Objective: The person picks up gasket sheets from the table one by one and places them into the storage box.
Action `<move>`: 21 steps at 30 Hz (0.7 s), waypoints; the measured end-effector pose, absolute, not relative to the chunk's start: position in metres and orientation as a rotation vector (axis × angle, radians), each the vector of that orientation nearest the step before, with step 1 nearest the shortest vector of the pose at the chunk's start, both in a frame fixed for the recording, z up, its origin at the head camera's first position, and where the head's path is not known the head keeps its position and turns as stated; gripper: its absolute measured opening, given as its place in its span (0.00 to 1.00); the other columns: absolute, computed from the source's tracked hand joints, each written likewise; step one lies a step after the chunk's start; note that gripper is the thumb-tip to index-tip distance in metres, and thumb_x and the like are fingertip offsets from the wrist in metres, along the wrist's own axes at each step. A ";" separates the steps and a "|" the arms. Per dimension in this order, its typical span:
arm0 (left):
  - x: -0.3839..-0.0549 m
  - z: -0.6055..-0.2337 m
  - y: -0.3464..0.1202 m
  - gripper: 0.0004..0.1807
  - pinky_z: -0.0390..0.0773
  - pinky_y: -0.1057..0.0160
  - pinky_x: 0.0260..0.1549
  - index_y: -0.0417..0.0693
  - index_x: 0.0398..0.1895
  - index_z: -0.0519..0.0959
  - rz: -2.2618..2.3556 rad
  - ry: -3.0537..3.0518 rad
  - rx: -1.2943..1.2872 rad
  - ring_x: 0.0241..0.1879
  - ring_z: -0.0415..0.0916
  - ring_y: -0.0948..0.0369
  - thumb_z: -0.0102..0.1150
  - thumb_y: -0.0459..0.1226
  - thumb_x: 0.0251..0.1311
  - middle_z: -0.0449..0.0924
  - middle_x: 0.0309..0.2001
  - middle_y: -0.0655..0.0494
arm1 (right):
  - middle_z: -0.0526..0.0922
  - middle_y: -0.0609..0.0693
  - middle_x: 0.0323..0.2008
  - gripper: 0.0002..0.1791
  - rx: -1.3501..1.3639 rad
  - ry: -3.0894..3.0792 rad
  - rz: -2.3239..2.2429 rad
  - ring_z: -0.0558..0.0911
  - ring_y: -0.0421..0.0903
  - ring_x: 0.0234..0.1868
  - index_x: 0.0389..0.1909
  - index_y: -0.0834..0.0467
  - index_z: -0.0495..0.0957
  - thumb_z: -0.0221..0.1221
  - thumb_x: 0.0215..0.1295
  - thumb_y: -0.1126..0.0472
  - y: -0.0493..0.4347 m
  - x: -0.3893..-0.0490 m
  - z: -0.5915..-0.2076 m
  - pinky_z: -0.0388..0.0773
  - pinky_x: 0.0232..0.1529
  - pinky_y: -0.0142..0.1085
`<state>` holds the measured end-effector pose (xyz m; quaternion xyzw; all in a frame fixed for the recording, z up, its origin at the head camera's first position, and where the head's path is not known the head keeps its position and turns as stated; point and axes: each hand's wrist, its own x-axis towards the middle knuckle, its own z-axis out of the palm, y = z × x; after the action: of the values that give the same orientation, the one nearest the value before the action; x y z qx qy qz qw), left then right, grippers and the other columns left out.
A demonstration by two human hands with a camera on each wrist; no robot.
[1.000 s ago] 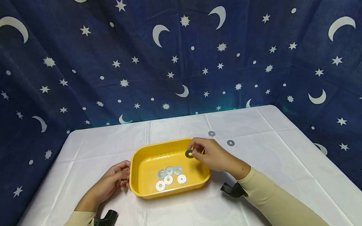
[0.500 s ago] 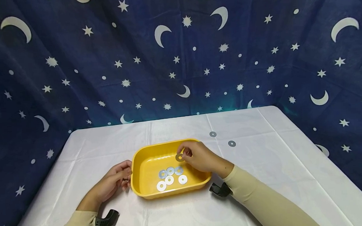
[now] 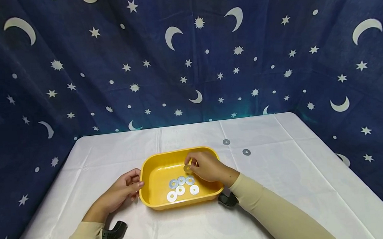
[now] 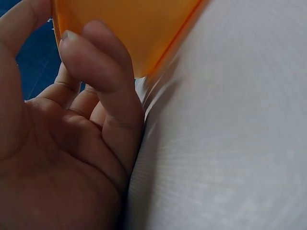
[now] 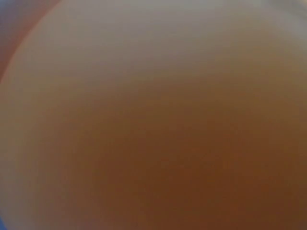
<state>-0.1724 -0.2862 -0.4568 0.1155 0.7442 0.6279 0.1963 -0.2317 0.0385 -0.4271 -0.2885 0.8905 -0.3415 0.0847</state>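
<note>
A yellow tray [image 3: 161, 206] sits on the white table with several flat silver washers [image 3: 172, 196] lying on its floor. My left hand [image 3: 119, 192] holds the tray's left rim, thumb over the edge and the other fingers curled against the outer wall. In the left wrist view those curled fingers [image 4: 91, 62] overlap the orange-looking wall [image 4: 144, 28]. Inside the tray's right half, my right hand [image 3: 208, 167] pinches one washer [image 3: 187, 168] between thumb and fingertips, tilted and just behind the lying washers. The right wrist view is a brown blur.
On the tablecloth [image 3: 278, 187] right of the tray lie two grey washers, a far one [image 3: 226, 142] and a nearer one [image 3: 246, 152]. A dark blue curtain [image 3: 209, 79] with moons and stars hangs behind the table. Each wrist wears a black band.
My right hand has carried the pinched washer left and lower, from the tray's right rim to near the lying washers. The left thumb has come over the rim. The head view shifts slightly.
</note>
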 end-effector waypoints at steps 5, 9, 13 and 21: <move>-0.173 -0.455 -0.286 0.14 0.74 0.69 0.23 0.32 0.51 0.64 1.745 2.084 0.311 0.25 0.70 0.66 0.52 0.34 0.72 0.72 0.34 0.57 | 0.77 0.44 0.27 0.06 -0.797 2.670 -0.970 0.74 0.42 0.30 0.40 0.52 0.80 0.61 0.66 0.66 0.035 -0.233 -0.430 0.73 0.34 0.31; -0.174 -0.453 -0.286 0.14 0.74 0.69 0.23 0.32 0.51 0.64 1.738 2.097 0.310 0.25 0.70 0.66 0.52 0.34 0.72 0.72 0.34 0.57 | 0.77 0.44 0.26 0.07 -0.755 2.691 -0.930 0.74 0.42 0.29 0.40 0.51 0.80 0.60 0.66 0.66 0.035 -0.232 -0.430 0.73 0.34 0.32; -0.175 -0.452 -0.286 0.13 0.74 0.70 0.23 0.34 0.50 0.65 1.736 2.099 0.301 0.24 0.70 0.66 0.52 0.34 0.72 0.72 0.34 0.57 | 0.76 0.43 0.24 0.07 -0.739 2.729 -0.886 0.74 0.41 0.27 0.40 0.51 0.81 0.61 0.66 0.66 0.033 -0.231 -0.430 0.72 0.33 0.33; -0.173 -0.456 -0.287 0.13 0.74 0.69 0.22 0.34 0.51 0.64 1.750 2.085 0.295 0.25 0.70 0.66 0.52 0.34 0.72 0.73 0.34 0.57 | 0.76 0.44 0.25 0.03 -0.755 2.812 -0.742 0.74 0.43 0.29 0.39 0.52 0.80 0.63 0.67 0.61 0.030 -0.229 -0.432 0.72 0.37 0.35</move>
<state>-0.1729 -0.2868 -0.4556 0.1054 0.7460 0.6263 0.2004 -0.2290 0.0298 -0.4320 -0.2507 0.9337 -0.2464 0.0686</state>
